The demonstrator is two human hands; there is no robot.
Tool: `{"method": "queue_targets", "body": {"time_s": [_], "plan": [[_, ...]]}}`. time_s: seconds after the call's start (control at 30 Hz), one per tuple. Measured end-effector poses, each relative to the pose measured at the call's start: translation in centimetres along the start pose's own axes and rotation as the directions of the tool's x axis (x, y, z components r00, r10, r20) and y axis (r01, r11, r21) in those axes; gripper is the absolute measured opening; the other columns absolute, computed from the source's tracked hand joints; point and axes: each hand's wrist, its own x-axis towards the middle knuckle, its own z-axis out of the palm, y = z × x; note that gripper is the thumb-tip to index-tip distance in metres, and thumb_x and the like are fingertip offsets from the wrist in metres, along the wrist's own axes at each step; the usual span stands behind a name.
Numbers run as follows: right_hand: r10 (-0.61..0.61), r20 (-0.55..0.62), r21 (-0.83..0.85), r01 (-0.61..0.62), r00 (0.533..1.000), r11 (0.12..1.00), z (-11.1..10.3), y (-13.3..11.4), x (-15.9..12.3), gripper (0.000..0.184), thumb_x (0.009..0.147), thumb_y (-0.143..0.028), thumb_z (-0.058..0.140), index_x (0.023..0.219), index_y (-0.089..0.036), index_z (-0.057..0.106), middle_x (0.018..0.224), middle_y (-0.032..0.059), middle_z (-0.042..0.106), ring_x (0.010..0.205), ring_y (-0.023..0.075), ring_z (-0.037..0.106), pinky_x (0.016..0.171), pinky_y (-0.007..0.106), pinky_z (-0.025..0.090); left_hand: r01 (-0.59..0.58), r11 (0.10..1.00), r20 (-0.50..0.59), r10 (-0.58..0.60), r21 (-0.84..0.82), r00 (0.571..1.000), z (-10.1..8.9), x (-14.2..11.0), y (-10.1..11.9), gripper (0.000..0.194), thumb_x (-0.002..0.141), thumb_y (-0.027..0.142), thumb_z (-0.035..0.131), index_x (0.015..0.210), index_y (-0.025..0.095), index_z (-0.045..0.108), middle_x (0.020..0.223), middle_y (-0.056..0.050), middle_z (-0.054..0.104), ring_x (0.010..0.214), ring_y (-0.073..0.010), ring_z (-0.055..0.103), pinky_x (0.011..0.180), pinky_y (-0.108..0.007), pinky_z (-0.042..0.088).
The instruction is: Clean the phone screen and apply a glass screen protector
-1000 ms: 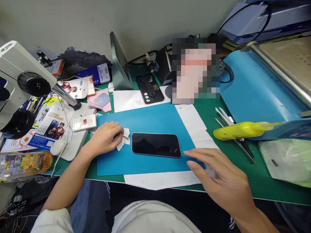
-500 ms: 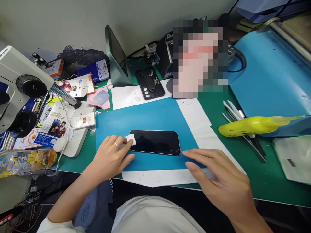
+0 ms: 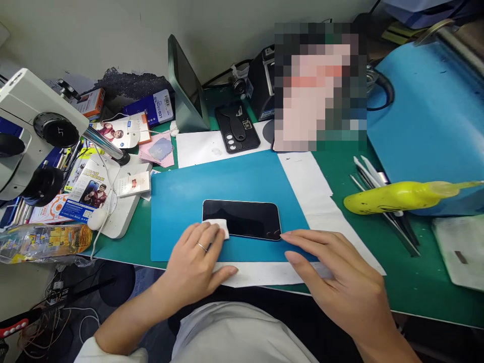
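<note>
A black phone (image 3: 245,218) lies screen up on a blue mat (image 3: 227,181). My left hand (image 3: 196,259) presses a small white wipe (image 3: 219,227) onto the phone's near left corner, fingers held together on it. My right hand (image 3: 340,282) rests flat with fingers stretched out. Its fingertips touch the phone's near right corner and the mat's edge.
A microscope (image 3: 34,126) stands at the left over a white base with leaflets and boxes. A black phone case (image 3: 240,128) and a tilted tablet (image 3: 187,85) sit behind the mat. A yellow bottle (image 3: 397,196) and tweezers (image 3: 374,181) lie at the right on the green table mat (image 3: 378,252).
My left hand carried the white wipe from the mat left of the phone onto the phone's near left corner. My right hand edged up to the phone's right end.
</note>
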Motion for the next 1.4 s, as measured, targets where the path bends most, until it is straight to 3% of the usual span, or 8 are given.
{"method": "queue_targets", "body": {"time_s": [0.17,0.37,0.6,0.77,1.03,1.4], "plan": [[-0.014,0.021,-0.021,0.014,1.000,1.000,0.0,0.0,-0.1,0.028,0.098,-0.020,0.065,0.124,-0.030,0.067,0.109,0.0056,0.070,0.098,0.0245,0.068,0.085,0.039,0.058,0.071,0.997,0.026,-0.072,0.027,0.997,0.6,0.1,0.9,0.072,0.105,0.062,0.041,0.148,0.004,0.047,0.143,-0.025,0.061,0.137,-0.0384,0.057,0.114,-0.054,0.048],[-0.013,0.038,-0.022,0.014,0.999,1.000,0.0,0.1,-0.1,0.027,0.098,-0.022,0.064,0.124,-0.029,0.067,0.110,0.0057,0.070,0.099,0.0249,0.068,0.086,0.040,0.057,0.191,0.975,0.012,-0.194,0.114,0.981,0.4,-0.2,0.9,0.067,0.108,0.056,0.036,0.151,0.005,0.044,0.149,-0.022,0.058,0.145,-0.0411,0.048,0.118,-0.059,0.043],[-0.001,0.041,-0.022,0.002,0.999,1.000,0.1,0.1,-0.1,0.026,0.099,-0.022,0.065,0.123,-0.028,0.067,0.111,0.0063,0.070,0.101,0.0243,0.067,0.087,0.039,0.057,0.199,0.971,0.008,-0.202,0.134,0.979,1.0,0.5,1.4,0.066,0.109,0.054,0.034,0.151,0.005,0.045,0.148,-0.021,0.059,0.142,-0.0388,0.052,0.119,-0.055,0.042],[-0.014,0.044,-0.035,0.015,0.999,0.999,0.0,0.2,-0.1,0.026,0.099,-0.023,0.065,0.124,-0.028,0.068,0.110,0.0059,0.071,0.100,0.0245,0.068,0.085,0.039,0.059,0.196,0.963,-0.034,-0.193,0.183,0.981,1.1,0.1,2.1,0.066,0.109,0.050,0.034,0.149,-0.001,0.046,0.147,-0.024,0.059,0.140,-0.0389,0.053,0.111,-0.051,0.046],[-0.035,0.038,-0.034,0.036,0.999,0.999,0.0,0.1,0.0,0.022,0.099,-0.022,0.065,0.121,-0.022,0.068,0.111,0.0073,0.070,0.102,0.0231,0.067,0.087,0.037,0.057,0.214,0.950,-0.072,-0.202,0.229,0.977,0.9,0.7,1.6,0.057,0.110,0.041,0.034,0.145,-0.001,0.051,0.144,-0.023,0.062,0.138,-0.0362,0.054,0.109,-0.049,0.047],[-0.018,0.047,-0.009,0.018,0.999,1.000,0.1,0.3,-0.1,0.024,0.099,-0.021,0.065,0.123,-0.024,0.067,0.113,0.0072,0.069,0.103,0.0232,0.066,0.090,0.038,0.056,0.210,0.953,-0.088,-0.195,0.217,0.977,1.0,1.5,1.1,0.052,0.109,0.035,0.036,0.143,-0.001,0.052,0.144,-0.022,0.062,0.137,-0.0355,0.055,0.112,-0.049,0.046]]}}
